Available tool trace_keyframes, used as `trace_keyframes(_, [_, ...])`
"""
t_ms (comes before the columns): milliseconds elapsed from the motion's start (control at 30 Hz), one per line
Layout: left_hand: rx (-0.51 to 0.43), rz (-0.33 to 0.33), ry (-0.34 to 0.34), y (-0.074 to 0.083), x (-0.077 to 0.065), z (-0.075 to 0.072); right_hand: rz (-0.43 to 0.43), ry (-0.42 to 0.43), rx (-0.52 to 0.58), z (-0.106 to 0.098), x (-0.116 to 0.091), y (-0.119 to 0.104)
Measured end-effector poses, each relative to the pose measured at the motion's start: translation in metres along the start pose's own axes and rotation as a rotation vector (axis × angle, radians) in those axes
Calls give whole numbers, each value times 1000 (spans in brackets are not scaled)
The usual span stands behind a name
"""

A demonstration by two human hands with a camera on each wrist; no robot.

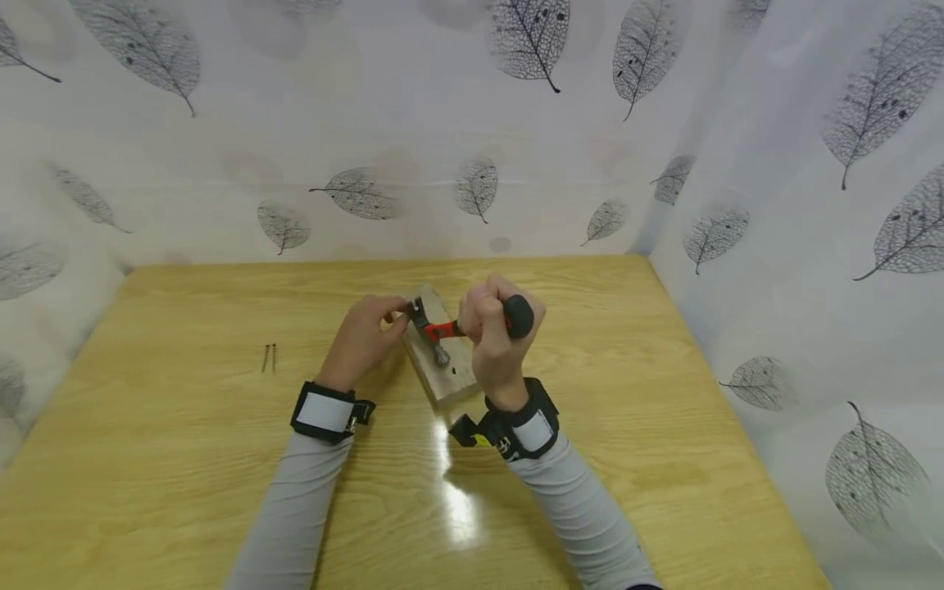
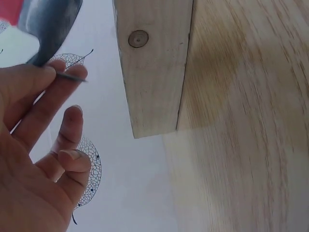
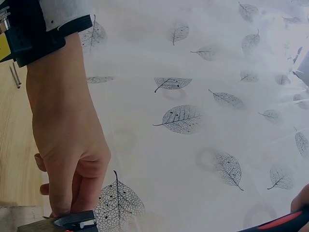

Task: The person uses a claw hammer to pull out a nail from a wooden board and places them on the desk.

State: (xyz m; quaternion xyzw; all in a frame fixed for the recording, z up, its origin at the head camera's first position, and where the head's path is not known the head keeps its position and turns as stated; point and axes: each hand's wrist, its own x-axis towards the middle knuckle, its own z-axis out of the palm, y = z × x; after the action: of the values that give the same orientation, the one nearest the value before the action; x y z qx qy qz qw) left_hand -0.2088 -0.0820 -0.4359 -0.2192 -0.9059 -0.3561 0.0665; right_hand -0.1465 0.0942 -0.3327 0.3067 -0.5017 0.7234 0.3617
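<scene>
My right hand [image 1: 504, 348] grips the handle of a claw hammer [image 1: 442, 330], black with a red neck. The hammer's head lies over the wooden board [image 1: 460, 385] in the head view, its claw toward my left hand [image 1: 360, 340]. Between left thumb and fingertips I pinch a thin dark nail [image 2: 72, 77], its end sticking out past the fingers. The grey claw comes right up to that thumb in the left wrist view. Only the end of the hammer handle [image 3: 285, 221] and a bit of the right hand show at the right wrist view's lower right corner.
Two loose nails [image 1: 270, 358] lie side by side on the wooden table [image 1: 184, 459], left of my left hand. The board has a round dark knot [image 2: 138, 38]. A pale curtain with leaf prints [image 1: 413, 123] hangs behind the table and along its right side.
</scene>
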Motion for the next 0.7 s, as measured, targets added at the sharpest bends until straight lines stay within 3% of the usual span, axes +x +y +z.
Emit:
trace_keyframes(300, [34, 9, -12, 2, -3, -3, 23, -21, 31, -3, -3, -5])
trace_keyframes(600, [-16, 3, 192, 3, -4, -7, 25, -24, 44, -3, -1, -5])
trace_keyframes(700, [-7, -46, 198, -3, -4, -15, 17, -2, 53, -8, 3, -7])
